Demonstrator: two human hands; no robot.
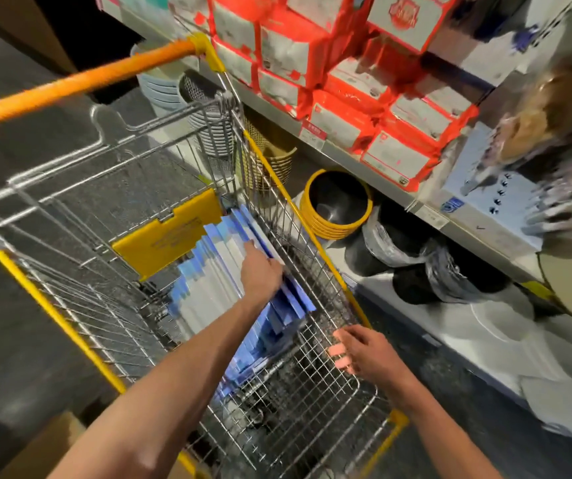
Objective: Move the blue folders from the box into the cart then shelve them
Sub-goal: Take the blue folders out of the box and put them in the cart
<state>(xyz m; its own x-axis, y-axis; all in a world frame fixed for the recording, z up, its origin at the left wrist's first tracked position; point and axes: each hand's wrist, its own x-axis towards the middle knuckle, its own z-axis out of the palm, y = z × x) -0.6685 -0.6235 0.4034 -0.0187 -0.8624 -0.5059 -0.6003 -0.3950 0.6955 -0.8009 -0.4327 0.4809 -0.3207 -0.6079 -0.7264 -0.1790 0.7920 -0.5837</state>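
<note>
— What colour are the folders?
— Blue at the edges, white on the faces.
— And the cart?
— Silver wire in a square grid, yellow along the rims, with an orange handle and a yellow flap.
— The packs?
— Red with white panels. The basins are yellow outside, black inside.
— The floor?
— Dark grey, speckled

A bare left forearm and a bare right forearm are shown, uncovered up to the view's lower edge. The left hand and right hand are likewise bare.
</note>
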